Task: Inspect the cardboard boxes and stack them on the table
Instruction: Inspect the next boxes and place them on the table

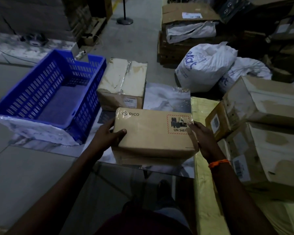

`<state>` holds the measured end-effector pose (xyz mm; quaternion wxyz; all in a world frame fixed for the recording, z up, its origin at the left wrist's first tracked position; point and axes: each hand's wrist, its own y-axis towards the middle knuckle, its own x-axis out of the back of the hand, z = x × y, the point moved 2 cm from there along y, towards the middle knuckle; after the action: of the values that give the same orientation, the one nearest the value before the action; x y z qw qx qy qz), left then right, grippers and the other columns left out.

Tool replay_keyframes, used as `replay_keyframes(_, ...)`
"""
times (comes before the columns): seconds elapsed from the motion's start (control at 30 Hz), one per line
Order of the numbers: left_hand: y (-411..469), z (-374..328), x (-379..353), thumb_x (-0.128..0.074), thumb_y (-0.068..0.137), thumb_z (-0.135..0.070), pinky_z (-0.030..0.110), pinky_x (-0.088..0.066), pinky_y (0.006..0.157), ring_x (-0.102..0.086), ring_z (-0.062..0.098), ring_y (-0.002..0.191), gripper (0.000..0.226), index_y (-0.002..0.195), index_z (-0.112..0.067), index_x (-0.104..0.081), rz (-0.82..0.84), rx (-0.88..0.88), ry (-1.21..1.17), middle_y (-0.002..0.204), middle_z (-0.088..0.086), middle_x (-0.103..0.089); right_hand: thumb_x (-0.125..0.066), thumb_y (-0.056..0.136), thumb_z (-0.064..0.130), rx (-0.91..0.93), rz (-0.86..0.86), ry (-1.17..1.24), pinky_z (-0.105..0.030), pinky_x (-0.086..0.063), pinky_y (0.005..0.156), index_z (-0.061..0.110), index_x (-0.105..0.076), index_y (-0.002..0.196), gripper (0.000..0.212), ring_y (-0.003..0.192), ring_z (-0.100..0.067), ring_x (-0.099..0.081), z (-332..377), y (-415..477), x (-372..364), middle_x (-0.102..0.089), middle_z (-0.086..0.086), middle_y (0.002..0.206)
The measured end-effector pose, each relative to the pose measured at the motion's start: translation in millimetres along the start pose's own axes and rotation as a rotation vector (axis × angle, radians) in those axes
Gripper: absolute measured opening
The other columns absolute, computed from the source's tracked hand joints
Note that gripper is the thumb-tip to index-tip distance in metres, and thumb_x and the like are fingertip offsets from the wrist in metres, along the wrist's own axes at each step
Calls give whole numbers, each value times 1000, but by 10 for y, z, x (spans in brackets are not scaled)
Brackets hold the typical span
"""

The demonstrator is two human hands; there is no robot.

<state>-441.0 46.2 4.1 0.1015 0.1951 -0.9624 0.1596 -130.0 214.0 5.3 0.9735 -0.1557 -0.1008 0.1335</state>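
A brown cardboard box marked PICO [151, 131], with a red-bordered UN 3481 label, sits at the near edge of the marble-patterned table [166, 97]. My left hand [109, 134] grips its left end, thumb on top. My right hand [202, 138] holds its right end; an orange band is on that wrist. Behind it a pale taped cardboard box [122, 82] rests on the table. On the right stand several more boxes: a small one [217, 121], a large upper one [268, 99] and a lower one [268, 153].
A blue slotted plastic crate [46, 92] stands on the table's left part. A yellow wrapped package [205, 167] lies right of the table. White sacks [207, 65] and piled cartons [185, 17] fill the floor behind. A stanchion base [125, 20] stands far back.
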Motion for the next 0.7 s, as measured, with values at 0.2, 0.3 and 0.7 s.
replay_keyframes(0.2, -49, -8, 37, -78, 76, 8, 27, -50, 93, -52, 6, 127, 78, 138, -28, -50, 29, -27, -32, 136, -16, -54, -63, 101, 34, 83, -118, 73, -37, -56, 70, 17, -65, 124, 29, 95, -25, -74, -18, 106, 99, -77, -7, 105)
replay_keyframes(0.3, -149, -5, 12, -79, 81, -6, 27, -52, 92, -58, 1, 122, 62, 134, -26, -55, 1, -37, -187, 134, -17, -60, -61, 102, 32, 109, -188, 166, -34, -54, 74, 11, -62, 126, 31, 102, -16, -71, -100, -9, 168, -76, 5, 104)
replay_keyframes(0.7, -863, 611, -130, -65, 89, -52, 28, -52, 85, -62, 16, 115, 53, 131, -22, -55, -64, 180, -115, 127, -3, -61, -79, 86, 33, -1, -202, -65, -28, -52, 75, 10, -70, 106, 32, 100, -24, -69, -1053, -628, -14, -72, -4, 101)
